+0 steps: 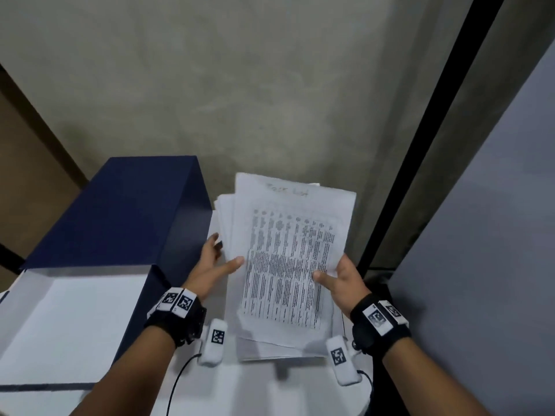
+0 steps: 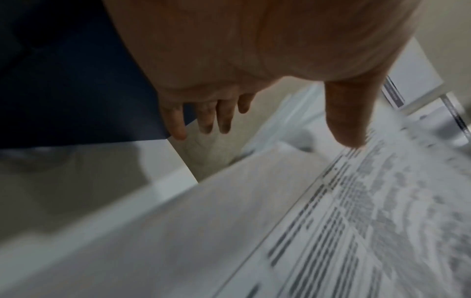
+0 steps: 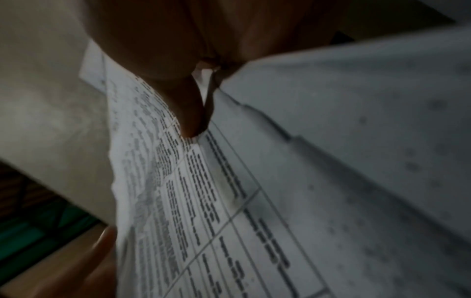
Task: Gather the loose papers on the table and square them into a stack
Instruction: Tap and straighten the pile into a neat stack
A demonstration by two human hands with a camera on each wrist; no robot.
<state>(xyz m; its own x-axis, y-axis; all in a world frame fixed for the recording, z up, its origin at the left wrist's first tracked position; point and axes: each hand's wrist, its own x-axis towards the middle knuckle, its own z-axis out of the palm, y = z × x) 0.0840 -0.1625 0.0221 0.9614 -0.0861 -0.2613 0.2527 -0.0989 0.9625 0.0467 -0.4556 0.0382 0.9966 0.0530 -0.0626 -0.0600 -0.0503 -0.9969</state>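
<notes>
A bundle of white printed papers (image 1: 288, 253) with a table of text on the top sheet is held above the table, its sheets fanned unevenly at the left edge. My right hand (image 1: 330, 276) grips the bundle's right edge, thumb (image 3: 188, 113) on top of the papers (image 3: 229, 201) and the fingers hidden beneath. My left hand (image 1: 226, 250) is at the left edge with straight, spread fingers (image 2: 224, 117); its thumb (image 2: 349, 121) touches the top sheet (image 2: 356, 221). More sheets (image 1: 270, 352) lie flat under the bundle.
A dark blue box (image 1: 120, 211) stands close to the left of the papers, with a white-lined open part (image 1: 75, 319) in front of it. The white table (image 1: 270, 385) ends near the right wrist. A concrete wall, a black post (image 1: 420, 145) and a grey panel (image 1: 495, 235) are behind and to the right.
</notes>
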